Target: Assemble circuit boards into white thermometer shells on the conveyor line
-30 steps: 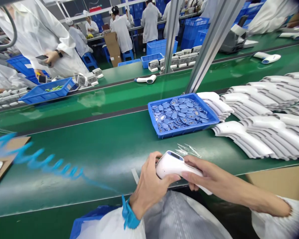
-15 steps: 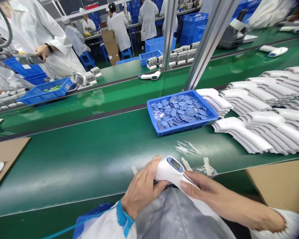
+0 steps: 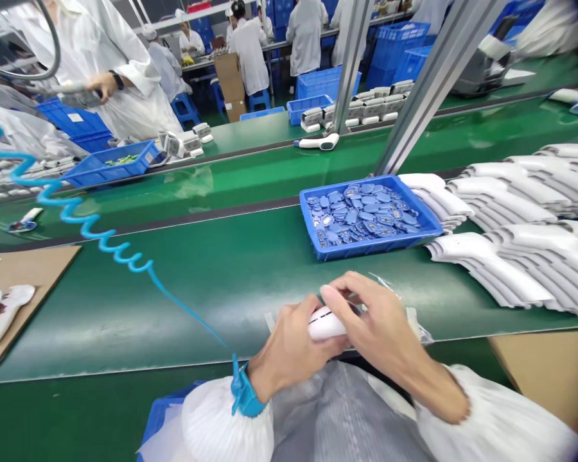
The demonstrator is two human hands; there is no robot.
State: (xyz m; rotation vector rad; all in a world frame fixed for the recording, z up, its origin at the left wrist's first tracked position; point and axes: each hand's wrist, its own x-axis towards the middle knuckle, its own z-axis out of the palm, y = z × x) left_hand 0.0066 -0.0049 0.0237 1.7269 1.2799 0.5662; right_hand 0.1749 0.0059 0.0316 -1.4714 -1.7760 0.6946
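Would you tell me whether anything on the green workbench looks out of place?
A pale strip and clear film lie loose near the front edge of the green workbench, beside the right hand, like stray scraps; no spill or damage stands out.

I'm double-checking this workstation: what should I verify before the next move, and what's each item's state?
1. Left hand gripping white handheld device: ok.
2. Right hand grip on it: cannot tell, fingers hide the contact.
3. Blue wrist strap on left wrist: ok.
4. Blue coiled cord away from blue tray: ok.
5. Blue tray stocked: ok, blue parts inside.
6. Green surface free of scraps: not ok, pale strip beside right hand.
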